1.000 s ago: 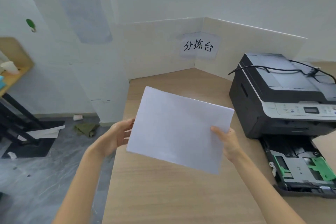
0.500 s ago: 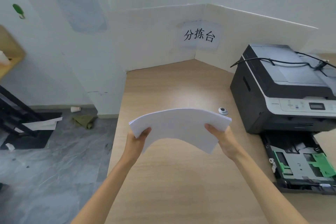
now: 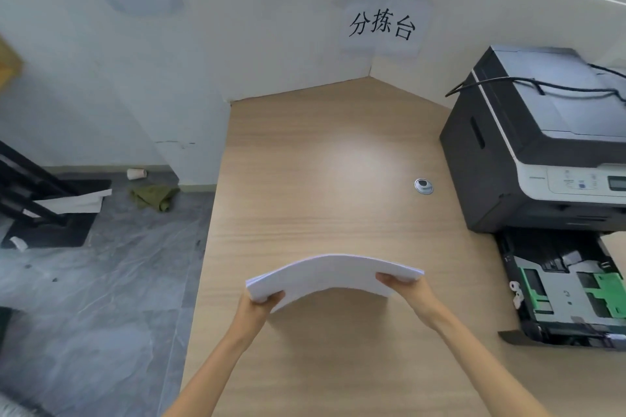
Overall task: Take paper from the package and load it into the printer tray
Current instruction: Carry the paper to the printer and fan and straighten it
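Note:
I hold a white stack of paper (image 3: 333,272) flat above the wooden desk, bowed upward in the middle. My left hand (image 3: 259,310) grips its left end and my right hand (image 3: 406,291) grips its right end. The black and grey printer (image 3: 538,142) stands at the right of the desk. Its paper tray (image 3: 562,288) is pulled out in front of it, with green guides and no paper visible inside. The paper package is not in view.
The wooden desk (image 3: 325,173) has a round metal cable grommet (image 3: 423,186) near the printer. White partition boards with a printed sign (image 3: 382,25) close off the back. A black cable (image 3: 528,83) lies over the printer. Left of the desk is grey floor with litter.
The stack went from tilted up facing me to lying flat and bowed, then lower and closer to me. My view has tipped further down toward the desk.

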Demonstrator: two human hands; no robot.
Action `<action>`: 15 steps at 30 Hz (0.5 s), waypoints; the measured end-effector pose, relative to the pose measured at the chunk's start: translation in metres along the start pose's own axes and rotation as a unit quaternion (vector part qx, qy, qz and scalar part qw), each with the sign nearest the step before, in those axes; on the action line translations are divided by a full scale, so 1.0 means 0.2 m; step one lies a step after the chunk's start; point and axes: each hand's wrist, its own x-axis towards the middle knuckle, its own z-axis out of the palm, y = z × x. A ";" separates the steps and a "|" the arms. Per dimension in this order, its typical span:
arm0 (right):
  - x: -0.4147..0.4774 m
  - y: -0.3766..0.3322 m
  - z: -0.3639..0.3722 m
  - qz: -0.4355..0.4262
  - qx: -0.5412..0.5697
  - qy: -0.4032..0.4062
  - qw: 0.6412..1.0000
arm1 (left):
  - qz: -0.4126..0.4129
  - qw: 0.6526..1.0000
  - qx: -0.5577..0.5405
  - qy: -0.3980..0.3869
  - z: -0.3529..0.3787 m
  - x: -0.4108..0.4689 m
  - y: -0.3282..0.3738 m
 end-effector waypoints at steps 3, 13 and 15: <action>0.02 -0.03 -0.02 -0.006 0.019 0.011 1.000 | 0.036 0.999 -0.002 0.015 0.00 0.03 0.02; 0.04 -0.14 -0.05 -0.048 -0.036 -0.043 0.997 | -0.017 0.995 0.076 -0.060 -0.08 0.10 0.21; 0.03 -0.20 -0.10 -0.048 -0.016 -0.067 0.996 | -0.047 0.991 -0.012 -0.124 -0.17 0.10 0.35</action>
